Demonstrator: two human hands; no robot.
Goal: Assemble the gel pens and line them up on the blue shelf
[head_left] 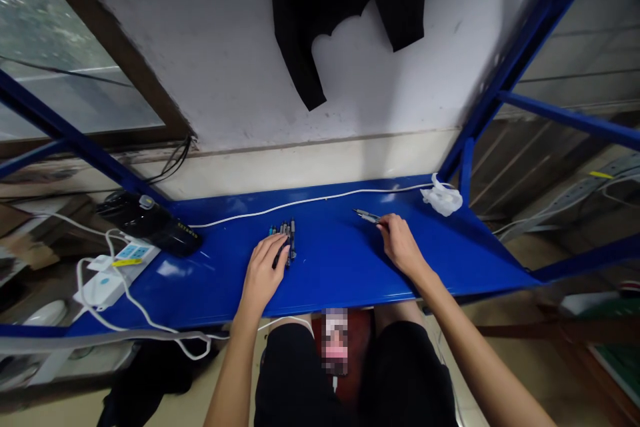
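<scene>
A row of several pens (286,227) lies side by side on the blue tabletop, their upper ends showing past my fingers. Over their lower part is my left hand (265,267), fingers bent and thumb along the right side, closed on the pens; it hides much of them. Farther right, my right hand (400,243) pinches a pen (367,215) with a grey and clear barrel. That pen points left, low over the tabletop or touching it; I cannot tell which. The fingers cover its right end.
A white cable (270,210) runs along the back of the blue table (330,273). Crumpled white plastic (442,198) sits at the back right. On the left are a black bottle-like object (150,223) and a white power strip (117,273). A phone (335,343) rests between my legs.
</scene>
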